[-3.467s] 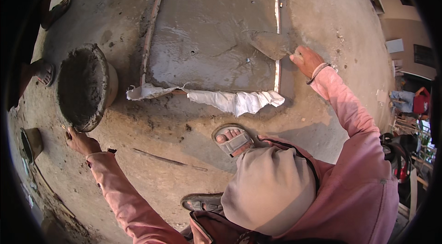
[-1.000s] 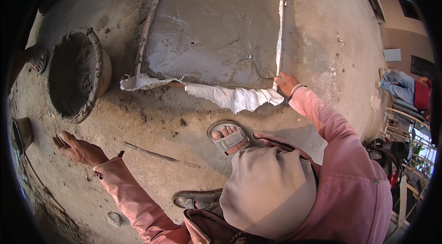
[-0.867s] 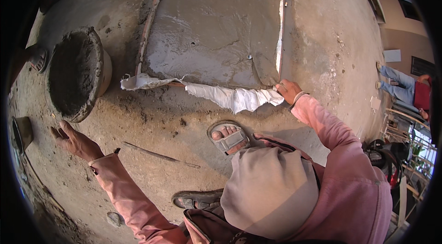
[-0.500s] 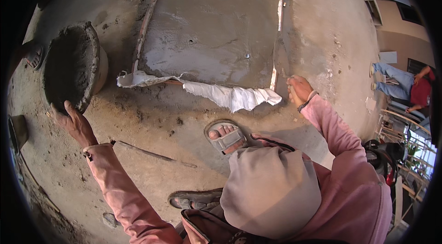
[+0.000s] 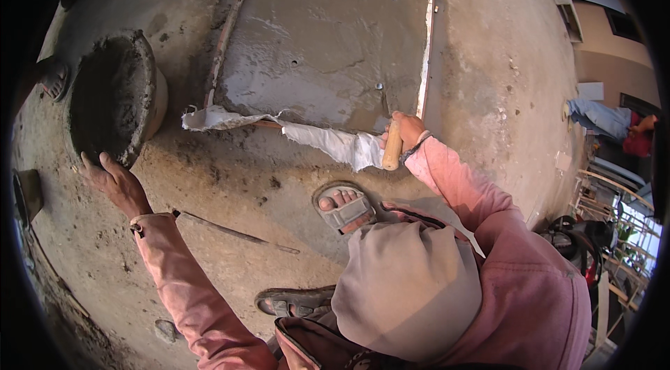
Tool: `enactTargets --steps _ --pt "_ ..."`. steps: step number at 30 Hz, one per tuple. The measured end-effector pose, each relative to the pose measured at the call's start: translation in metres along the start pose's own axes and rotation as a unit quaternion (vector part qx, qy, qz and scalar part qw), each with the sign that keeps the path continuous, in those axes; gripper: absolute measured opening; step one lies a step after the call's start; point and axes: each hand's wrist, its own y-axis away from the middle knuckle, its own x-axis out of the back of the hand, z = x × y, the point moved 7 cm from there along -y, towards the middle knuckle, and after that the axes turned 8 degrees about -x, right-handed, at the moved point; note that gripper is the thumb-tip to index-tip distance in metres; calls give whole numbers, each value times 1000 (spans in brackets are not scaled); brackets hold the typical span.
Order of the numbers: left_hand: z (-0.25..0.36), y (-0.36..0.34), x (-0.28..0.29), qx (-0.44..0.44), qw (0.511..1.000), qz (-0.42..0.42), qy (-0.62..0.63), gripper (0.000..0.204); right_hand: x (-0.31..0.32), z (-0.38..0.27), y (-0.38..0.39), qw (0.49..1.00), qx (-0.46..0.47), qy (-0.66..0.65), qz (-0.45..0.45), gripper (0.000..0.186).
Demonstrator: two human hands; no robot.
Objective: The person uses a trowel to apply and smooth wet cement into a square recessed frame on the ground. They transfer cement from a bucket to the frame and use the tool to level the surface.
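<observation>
Down by the wet concrete, near right corner, my right hand is gripping a wooden-handled trowel, while my left hand is sitting spread wide at the muddy bucket's lower rim.

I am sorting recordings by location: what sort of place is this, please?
Probably an outdoor building site or yard: wet grey mix lies in a low frame on the ground, a mix-smeared bucket sits on the left, and a building wall shows at the far right.
</observation>
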Motion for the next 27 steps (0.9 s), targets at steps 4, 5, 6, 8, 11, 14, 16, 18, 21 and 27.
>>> enactTargets --steps 4,5,6,8,11,14,16,18,21,27 --pt "-1 0 0 -11 1000 -3 -12 53 0 29 32 995 -66 -28 -64 23" --pt "1 0 -1 -8 1000 -3 -10 53 4 33 41 993 -76 -21 -89 24" --pt "2 0 1 -4 1000 -3 -11 53 9 34 50 989 -88 -13 -116 25" --pt "-2 1 2 -5 1000 -5 -16 53 18 22 66 986 -72 48 -142 25" --pt "-3 1 2 -8 1000 0 -11 53 32 -11 84 980 -7 166 -105 26" --pt "4 -1 2 -11 1000 7 6 53 59 -44 54 952 42 301 -24 29" --pt "10 1 0 -5 1000 5 10 53 82 -46 35 926 12 376 -14 32" --pt "10 1 -1 10 1000 3 9 53 94 -34 38 889 -39 451 -67 31" --pt "0 1 3 -11 1000 15 6 53 100 -27 52 864 -60 489 -107 31" --pt "-2 5 -5 -3 1000 12 16 52 106 -105 64 569 265 778 -23 27"
